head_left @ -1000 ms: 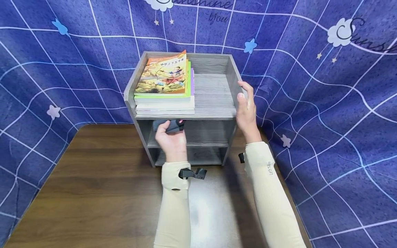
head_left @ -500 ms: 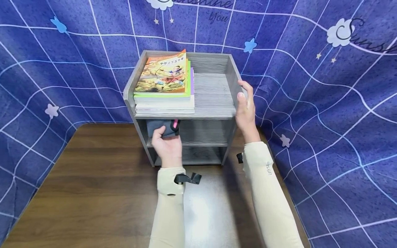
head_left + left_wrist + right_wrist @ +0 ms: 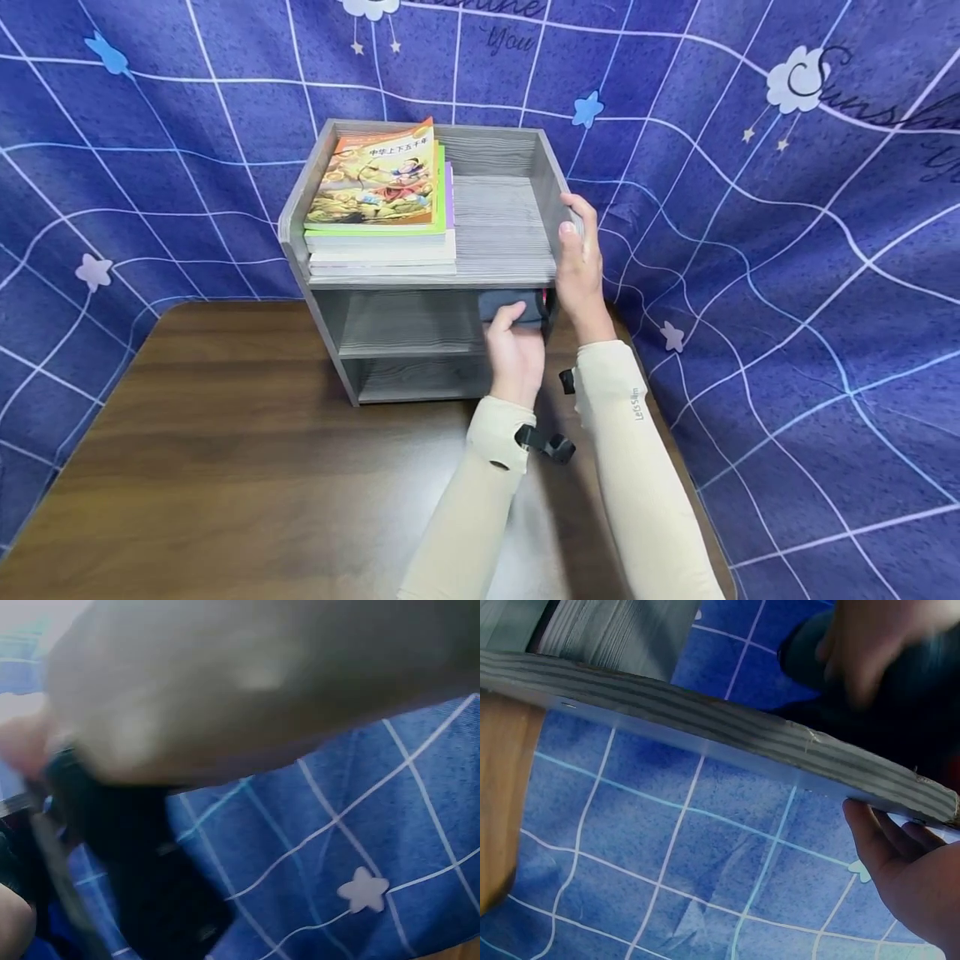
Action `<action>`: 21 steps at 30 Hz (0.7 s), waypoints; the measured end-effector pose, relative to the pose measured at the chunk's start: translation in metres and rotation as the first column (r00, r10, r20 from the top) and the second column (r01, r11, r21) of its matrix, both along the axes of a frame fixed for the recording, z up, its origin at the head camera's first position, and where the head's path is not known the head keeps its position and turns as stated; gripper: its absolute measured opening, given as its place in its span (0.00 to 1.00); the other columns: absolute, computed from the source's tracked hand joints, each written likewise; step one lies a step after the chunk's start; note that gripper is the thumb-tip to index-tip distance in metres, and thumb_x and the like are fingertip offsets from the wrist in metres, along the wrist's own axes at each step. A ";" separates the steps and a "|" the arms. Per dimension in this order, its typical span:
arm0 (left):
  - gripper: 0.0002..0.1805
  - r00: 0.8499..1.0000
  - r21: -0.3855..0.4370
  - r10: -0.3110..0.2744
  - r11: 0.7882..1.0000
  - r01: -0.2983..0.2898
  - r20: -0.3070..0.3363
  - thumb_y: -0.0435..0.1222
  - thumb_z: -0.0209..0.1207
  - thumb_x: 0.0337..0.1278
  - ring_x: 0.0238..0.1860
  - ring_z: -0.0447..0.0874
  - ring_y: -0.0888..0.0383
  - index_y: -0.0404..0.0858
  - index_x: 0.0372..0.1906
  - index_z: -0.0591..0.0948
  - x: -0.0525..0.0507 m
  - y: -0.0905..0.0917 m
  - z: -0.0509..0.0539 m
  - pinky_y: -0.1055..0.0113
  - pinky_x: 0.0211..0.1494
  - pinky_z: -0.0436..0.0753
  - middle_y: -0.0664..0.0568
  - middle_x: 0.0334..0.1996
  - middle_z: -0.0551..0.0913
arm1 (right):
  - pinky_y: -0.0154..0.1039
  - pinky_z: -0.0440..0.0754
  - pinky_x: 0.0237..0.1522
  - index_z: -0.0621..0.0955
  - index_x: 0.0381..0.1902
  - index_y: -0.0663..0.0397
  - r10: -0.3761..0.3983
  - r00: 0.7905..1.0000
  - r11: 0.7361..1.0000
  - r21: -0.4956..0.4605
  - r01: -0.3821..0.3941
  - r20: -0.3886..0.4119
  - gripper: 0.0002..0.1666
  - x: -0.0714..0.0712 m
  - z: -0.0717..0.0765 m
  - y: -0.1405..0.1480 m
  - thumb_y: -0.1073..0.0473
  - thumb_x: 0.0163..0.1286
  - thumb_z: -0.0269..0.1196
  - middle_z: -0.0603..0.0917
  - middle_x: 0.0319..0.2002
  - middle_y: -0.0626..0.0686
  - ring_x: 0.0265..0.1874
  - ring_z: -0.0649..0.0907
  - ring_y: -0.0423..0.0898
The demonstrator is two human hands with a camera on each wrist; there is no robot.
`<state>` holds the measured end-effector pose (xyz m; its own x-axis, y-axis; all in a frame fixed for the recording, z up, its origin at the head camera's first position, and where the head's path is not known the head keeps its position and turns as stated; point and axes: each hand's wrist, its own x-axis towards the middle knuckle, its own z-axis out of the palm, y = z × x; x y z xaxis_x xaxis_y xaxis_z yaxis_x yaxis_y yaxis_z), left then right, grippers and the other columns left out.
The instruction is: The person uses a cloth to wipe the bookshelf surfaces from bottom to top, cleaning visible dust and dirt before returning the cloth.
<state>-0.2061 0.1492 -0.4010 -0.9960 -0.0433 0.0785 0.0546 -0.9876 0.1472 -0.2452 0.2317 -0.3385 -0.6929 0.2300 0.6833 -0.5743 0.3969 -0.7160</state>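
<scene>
- While cream sleeves (image 3: 461,500) cover the person's forearms, a black clip (image 3: 551,446) juts from the left wrist, above the brown wooden surface (image 3: 225,433).
- The left grip (image 3: 514,358) grasps a dark bundle (image 3: 517,297), thumb laid across its front; from here I can't make out the other fingers.
- That bundle is high in the middle compartment (image 3: 405,321), under the top shelf (image 3: 495,221) and near the right side panel (image 3: 552,162), a bit of red showing at its right end. Whether it touches the board above, I cannot tell.
- The right grip (image 3: 580,267) is clenched over that panel's upper edge.
- The grey wood-grained shelf unit (image 3: 431,282) stands upright on the surface.
- Up top, a stack of books (image 3: 375,187) lies beside the left wall, an orange illustrated cover uppermost.
- Behind everything hangs a blue curtain (image 3: 787,275) with pale lines, stars and clouds.
</scene>
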 end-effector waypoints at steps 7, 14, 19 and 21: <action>0.28 1.000 -0.046 0.011 0.999 -0.009 0.028 0.17 0.44 0.45 0.56 0.75 0.51 0.33 0.54 0.76 -0.003 0.013 0.002 0.57 0.65 0.72 0.44 0.55 0.76 | 0.42 0.71 0.54 0.70 0.67 0.57 0.025 0.999 0.999 -0.021 -0.026 -0.037 0.32 -0.003 -0.002 -0.005 0.45 0.72 0.48 0.75 0.61 0.60 0.54 0.76 0.54; 0.38 0.999 -0.015 -0.045 0.999 0.045 0.018 0.18 0.39 0.46 0.65 0.66 0.50 0.33 0.70 0.61 -0.004 0.007 0.013 0.57 0.70 0.64 0.43 0.65 0.65 | 0.42 0.72 0.54 0.70 0.67 0.56 0.013 1.000 1.000 -0.013 -0.013 -0.020 0.32 -0.003 -0.005 -0.008 0.45 0.72 0.48 0.76 0.61 0.60 0.54 0.76 0.54; 0.43 0.989 0.058 -0.141 0.989 0.139 0.042 0.19 0.34 0.43 0.70 0.60 0.48 0.34 0.74 0.53 -0.005 0.001 0.024 0.58 0.72 0.60 0.41 0.70 0.59 | 0.45 0.73 0.53 0.70 0.68 0.50 -0.057 0.998 0.998 0.039 0.057 0.021 0.31 -0.001 -0.004 -0.004 0.42 0.73 0.46 0.78 0.60 0.57 0.52 0.78 0.52; 0.42 0.985 0.081 -0.165 0.984 0.161 0.050 0.19 0.33 0.42 0.69 0.59 0.48 0.32 0.72 0.53 -0.006 -0.001 0.027 0.58 0.73 0.59 0.40 0.69 0.58 | 0.47 0.73 0.52 0.70 0.68 0.47 -0.084 0.996 0.995 0.065 0.081 0.043 0.31 0.000 -0.004 -0.002 0.41 0.73 0.45 0.78 0.60 0.56 0.52 0.78 0.51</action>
